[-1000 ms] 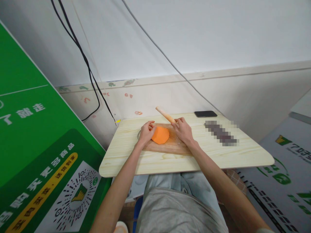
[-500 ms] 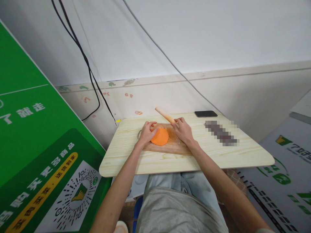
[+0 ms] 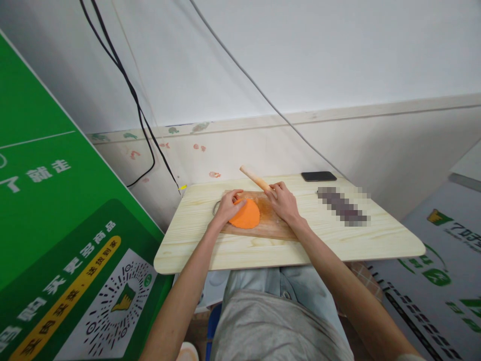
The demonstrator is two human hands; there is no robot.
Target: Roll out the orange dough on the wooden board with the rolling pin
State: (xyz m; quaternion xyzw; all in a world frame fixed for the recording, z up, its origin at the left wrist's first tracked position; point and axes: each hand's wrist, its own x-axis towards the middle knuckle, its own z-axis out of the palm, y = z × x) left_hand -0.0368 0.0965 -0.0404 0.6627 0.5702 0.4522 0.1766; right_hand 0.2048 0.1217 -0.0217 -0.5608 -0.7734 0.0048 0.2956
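Note:
A flat orange round of dough point(image 3: 246, 214) lies on a wooden cutting board point(image 3: 268, 228). My left hand point(image 3: 227, 206) grips the round's left edge, with the thumb on top and the fingers curled at the far side. In my right hand point(image 3: 283, 201) is a wooden rolling pin point(image 3: 253, 177), held near one end over the board's right part. Its free end points up and left, beyond the board's far edge. The other end is hidden by my hand.
The board rests on a pale wooden table point(image 3: 188, 240). A black phone point(image 3: 318, 176) lies at the back right, with a blurred-out dark item point(image 3: 341, 205) before it. A metal ring point(image 3: 215, 208) shows at the board's left end. Behind stands a wall with a grey cable point(image 3: 248, 75).
The orange dough has shifted slightly left and toward me under my left hand, and its outline looks wider. My right hand and the rolling pin have stayed in place.

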